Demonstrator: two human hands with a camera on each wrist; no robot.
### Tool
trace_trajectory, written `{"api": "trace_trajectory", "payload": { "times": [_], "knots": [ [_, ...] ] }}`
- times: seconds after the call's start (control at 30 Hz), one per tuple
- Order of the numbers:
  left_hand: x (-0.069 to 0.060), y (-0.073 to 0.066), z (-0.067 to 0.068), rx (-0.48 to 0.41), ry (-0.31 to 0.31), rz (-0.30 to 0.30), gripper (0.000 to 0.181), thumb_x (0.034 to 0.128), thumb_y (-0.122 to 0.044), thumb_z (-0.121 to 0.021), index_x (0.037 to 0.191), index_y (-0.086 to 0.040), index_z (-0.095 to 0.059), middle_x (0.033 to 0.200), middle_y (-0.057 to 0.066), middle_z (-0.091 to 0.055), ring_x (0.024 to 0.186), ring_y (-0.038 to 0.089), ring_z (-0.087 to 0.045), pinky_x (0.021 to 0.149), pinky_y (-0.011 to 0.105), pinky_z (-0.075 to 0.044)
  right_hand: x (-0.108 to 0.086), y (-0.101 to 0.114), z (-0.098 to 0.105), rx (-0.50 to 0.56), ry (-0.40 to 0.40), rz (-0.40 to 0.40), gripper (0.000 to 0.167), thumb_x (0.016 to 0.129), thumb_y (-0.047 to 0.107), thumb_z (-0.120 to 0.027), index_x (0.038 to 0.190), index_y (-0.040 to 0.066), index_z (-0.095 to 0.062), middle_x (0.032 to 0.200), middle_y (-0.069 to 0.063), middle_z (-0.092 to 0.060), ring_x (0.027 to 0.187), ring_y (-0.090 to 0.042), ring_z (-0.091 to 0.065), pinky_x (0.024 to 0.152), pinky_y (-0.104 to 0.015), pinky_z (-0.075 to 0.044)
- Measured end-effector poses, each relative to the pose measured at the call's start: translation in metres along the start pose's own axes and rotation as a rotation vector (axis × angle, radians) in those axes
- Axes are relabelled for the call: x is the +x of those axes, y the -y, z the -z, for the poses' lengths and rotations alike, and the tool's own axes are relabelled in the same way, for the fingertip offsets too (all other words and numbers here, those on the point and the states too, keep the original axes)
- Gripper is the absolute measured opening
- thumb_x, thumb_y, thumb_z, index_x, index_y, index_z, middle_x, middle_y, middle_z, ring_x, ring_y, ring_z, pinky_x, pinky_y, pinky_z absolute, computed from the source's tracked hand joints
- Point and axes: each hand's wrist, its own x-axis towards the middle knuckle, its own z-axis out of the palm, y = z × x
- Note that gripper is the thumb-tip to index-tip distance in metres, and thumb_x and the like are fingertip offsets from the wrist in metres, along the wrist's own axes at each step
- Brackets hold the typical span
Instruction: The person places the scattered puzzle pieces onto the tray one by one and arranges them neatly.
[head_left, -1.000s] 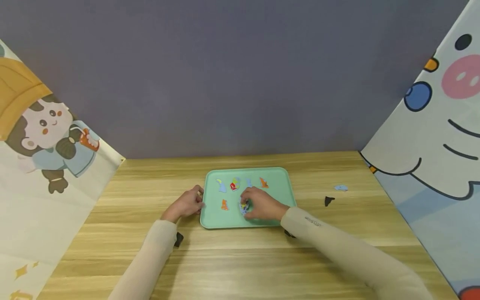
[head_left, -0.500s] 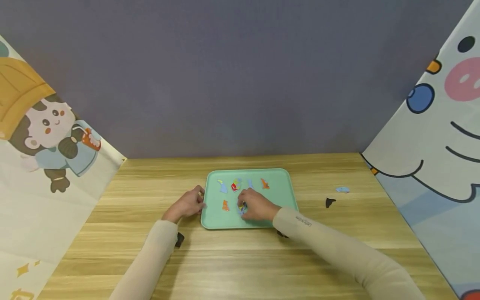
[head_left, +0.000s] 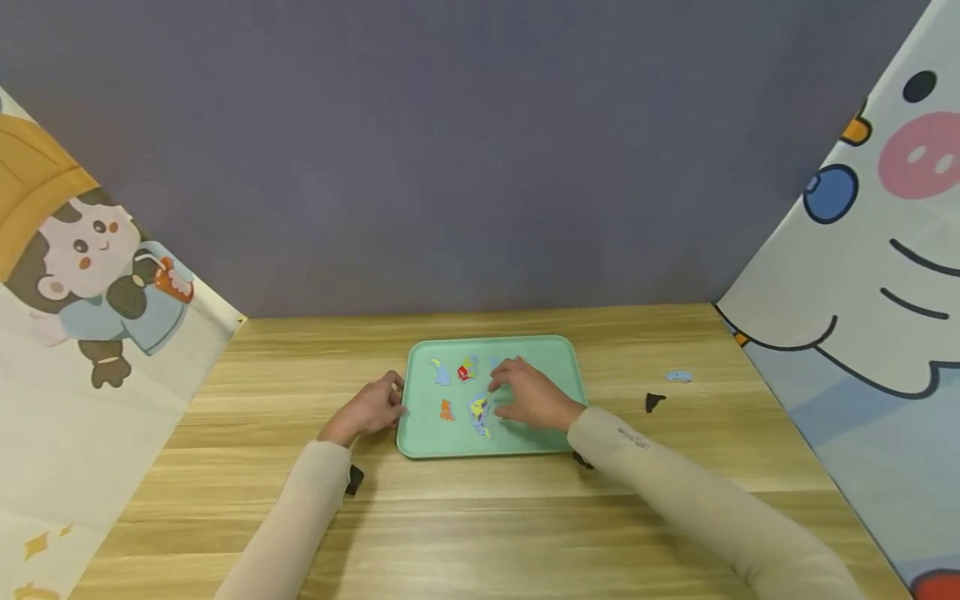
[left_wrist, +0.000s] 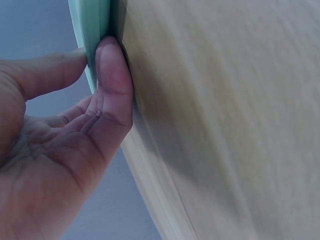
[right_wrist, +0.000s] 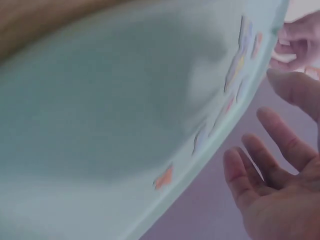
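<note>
My left hand (head_left: 369,410) pinches the left edge of a pale green tray (head_left: 427,437); in the left wrist view the thumb (left_wrist: 55,72) lies on the rim and a finger is tucked against its underside. Over the tray hovers my right hand (head_left: 534,397), fingers spread and apart, holding nothing. Just left of its fingertips lies a blue-and-yellow flat cut-out piece (head_left: 480,415). Also on the tray are an orange piece (head_left: 446,410), a light blue piece (head_left: 441,372) and a red-and-yellow piece (head_left: 467,368). Another orange piece (right_wrist: 163,177) is mostly hidden by the hand in the head view.
On the wooden table (head_left: 465,533), right of the tray, lie a black piece (head_left: 654,402) and a light blue piece (head_left: 678,377). Dark pieces sit beside the left sleeve (head_left: 355,480) and under the right sleeve. A grey panel (head_left: 480,167) stands behind, with printed panels at both sides.
The right hand has let go of the blue-and-yellow piece and moved slightly up and right, its fingers spreading. That piece now shows fully on the tray. My left hand has stayed at the tray's edge.
</note>
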Motion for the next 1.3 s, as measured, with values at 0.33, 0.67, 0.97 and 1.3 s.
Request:
{"api": "trace_trajectory", "payload": {
  "times": [0.33, 0.67, 0.97, 1.3],
  "knots": [
    [0.002, 0.0, -0.003, -0.004, 0.001, -0.003, 0.038, 0.0881, 0.0, -0.062, 0.121, 0.002, -0.042, 0.086, 0.012, -0.057, 0.063, 0.018, -0.059, 0.058, 0.03, -0.052, -0.024, -0.042, 0.036, 0.021, -0.103, -0.086, 0.031, 0.08, 0.015, -0.076, 0.108, 0.004, -0.067, 0.123, -0.01, -0.054, 0.118, -0.032, -0.047, 0.096, -0.046, -0.039],
    [0.001, -0.001, 0.003, 0.018, 0.007, 0.007, 0.038, 0.0897, -0.001, -0.06, 0.122, 0.002, -0.041, 0.087, 0.012, -0.057, 0.064, 0.018, -0.059, 0.059, 0.031, -0.051, -0.058, -0.088, 0.055, 0.073, -0.237, -0.187, 0.029, 0.082, 0.01, -0.073, 0.108, 0.0, -0.065, 0.122, -0.02, -0.054, 0.109, -0.041, -0.051, 0.09, -0.051, -0.043],
    [0.001, 0.001, 0.002, 0.03, -0.001, -0.006, 0.037, 0.0891, -0.001, -0.061, 0.121, 0.002, -0.042, 0.088, 0.011, -0.058, 0.063, 0.017, -0.06, 0.061, 0.032, -0.049, -0.092, -0.128, 0.069, 0.066, -0.33, -0.422, 0.034, 0.088, 0.013, -0.065, 0.117, -0.004, -0.06, 0.123, -0.028, -0.048, 0.107, -0.044, -0.048, 0.085, -0.055, -0.042],
    [0.001, 0.003, 0.0, -0.002, -0.006, -0.017, 0.037, 0.0882, 0.0, -0.062, 0.12, 0.001, -0.043, 0.088, 0.012, -0.058, 0.062, 0.018, -0.061, 0.06, 0.031, -0.052, -0.129, -0.166, 0.099, 0.006, -0.33, -0.54, 0.043, 0.09, 0.02, -0.063, 0.12, -0.009, -0.055, 0.122, -0.034, -0.046, 0.106, -0.048, -0.047, 0.082, -0.057, -0.043]
  ]
}}
